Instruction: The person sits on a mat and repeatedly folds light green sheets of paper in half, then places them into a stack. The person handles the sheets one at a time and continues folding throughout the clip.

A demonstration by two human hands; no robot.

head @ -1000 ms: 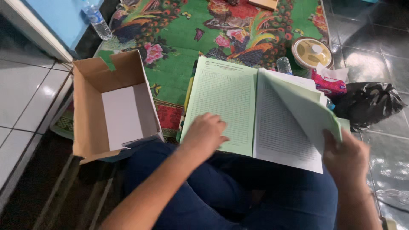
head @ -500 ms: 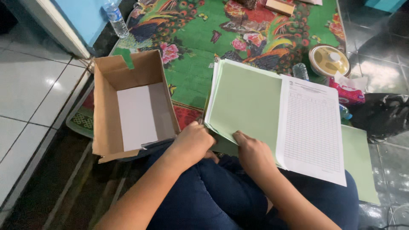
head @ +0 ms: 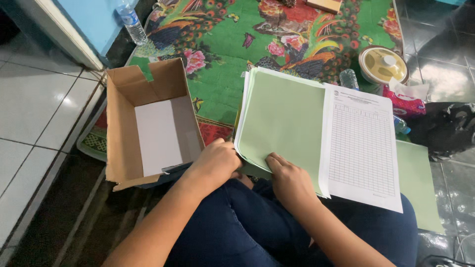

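Both hands have shifted onto the pale green paper stack (head: 282, 118) on the lap: left hand (head: 213, 165) pinching its corner, right hand (head: 292, 180) flat on top, squaring sheets; next likely needs an even grip.

The cardboard box (head: 148, 128) stands open at the mat's (head: 222, 74) left edge, just beside the paper stack (head: 282, 118). Above the stack the mat's middle is free. At the right edge a round container (head: 382, 64) and dark bag (head: 445, 129) block passage.
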